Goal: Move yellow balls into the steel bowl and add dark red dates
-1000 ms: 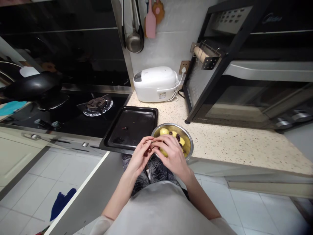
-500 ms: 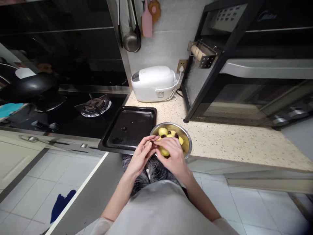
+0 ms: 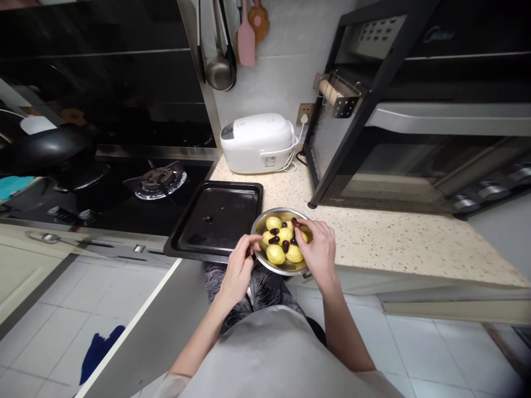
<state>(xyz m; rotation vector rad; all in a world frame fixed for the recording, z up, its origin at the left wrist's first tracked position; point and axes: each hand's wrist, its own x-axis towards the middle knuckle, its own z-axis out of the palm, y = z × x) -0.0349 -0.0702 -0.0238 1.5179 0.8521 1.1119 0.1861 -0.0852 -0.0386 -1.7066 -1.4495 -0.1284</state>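
A steel bowl (image 3: pixel 256 256) stands at the counter's front edge, holding several yellow balls (image 3: pixel 275 254) with dark red, glossy oval pieces lying among and on them. My right hand (image 3: pixel 320 247) reaches over the bowl's right side, index finger and thumb at a dark red oval piece (image 3: pixel 295 222), which looks pinched at the fingertips. By the bowl's left rim is my left hand (image 3: pixel 239 265), its fingers loosely bent and apart with nothing seen in them. Left of the bowl lies a black baking tray (image 3: pixel 224 207) with a small dark bit (image 3: pixel 207 219) on it.
Behind the bowl and tray sits a white rice cooker (image 3: pixel 259 145). A black rack with an oven (image 3: pixel 398 171) fills the right. To the left are a gas burner (image 3: pixel 160 181) and a black wok (image 3: pixel 50 149). An open drawer front (image 3: pixel 145 331) juts out below the tray.
My hands have parted: the right moved right over the bowl with a dark red oval piece, while the left stays at the left rim. The bowl's contents show more fully.
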